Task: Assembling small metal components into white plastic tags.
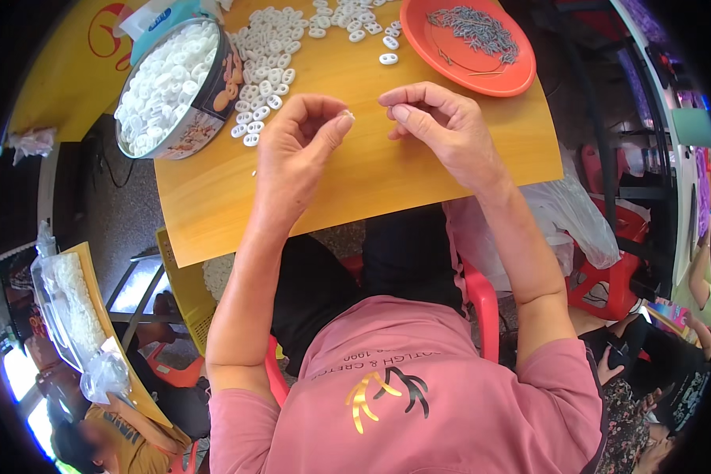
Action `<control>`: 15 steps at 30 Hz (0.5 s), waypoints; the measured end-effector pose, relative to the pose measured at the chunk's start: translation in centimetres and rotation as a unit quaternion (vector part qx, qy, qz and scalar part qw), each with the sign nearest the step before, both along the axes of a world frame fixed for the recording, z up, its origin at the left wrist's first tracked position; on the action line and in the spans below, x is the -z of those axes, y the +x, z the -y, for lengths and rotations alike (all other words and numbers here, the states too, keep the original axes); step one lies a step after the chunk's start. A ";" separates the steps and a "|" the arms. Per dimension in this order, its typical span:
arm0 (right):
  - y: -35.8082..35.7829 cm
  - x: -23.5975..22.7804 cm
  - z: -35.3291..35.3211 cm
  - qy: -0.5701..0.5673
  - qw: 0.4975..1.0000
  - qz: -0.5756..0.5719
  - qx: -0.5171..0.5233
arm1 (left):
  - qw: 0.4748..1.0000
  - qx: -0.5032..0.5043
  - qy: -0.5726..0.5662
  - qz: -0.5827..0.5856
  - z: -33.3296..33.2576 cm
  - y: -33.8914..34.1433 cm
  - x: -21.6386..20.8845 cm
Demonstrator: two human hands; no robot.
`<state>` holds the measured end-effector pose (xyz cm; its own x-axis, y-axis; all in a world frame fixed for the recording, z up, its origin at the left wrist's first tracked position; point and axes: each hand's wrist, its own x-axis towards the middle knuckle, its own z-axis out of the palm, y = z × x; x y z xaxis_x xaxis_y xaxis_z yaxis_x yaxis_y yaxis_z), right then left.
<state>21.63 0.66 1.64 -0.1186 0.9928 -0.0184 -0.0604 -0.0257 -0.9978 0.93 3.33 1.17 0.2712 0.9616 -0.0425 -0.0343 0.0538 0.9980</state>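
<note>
My left hand (299, 146) is raised over the wooden table's near half, its thumb and forefinger pinched on a small white piece (347, 115) that barely shows. Facing it across a gap is my right hand (449, 133), fingers curled and thumb laid against the forefinger; what they hold, if anything, is too small to make out. Loose white oval plastic pieces with two holes (270, 75) lie just beyond my left hand. Past my right hand, an orange-red plate (482, 85) carries a heap of small grey pieces (482, 33) and a thin brown strand.
A tub (213, 118) heaped with white pieces stands at the table's left edge, a blue-and-white packet (162, 20) behind it. The table (371, 186) ends just before my lap. A clear plastic bag (569, 221) hangs at right near a red stool (620, 265). Other people sit on both sides.
</note>
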 end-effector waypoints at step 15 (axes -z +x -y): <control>-3.0 -0.9 0.2 0.058 0.997 -0.052 0.022 | 0.964 0.031 -0.120 0.237 1.6 -0.7 -0.8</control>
<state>18.66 0.47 2.52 -0.0702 0.9918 0.1068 -0.1625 0.0943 -0.9822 0.20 1.74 1.96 0.3720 0.9207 -0.1177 -0.4727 0.2971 0.8296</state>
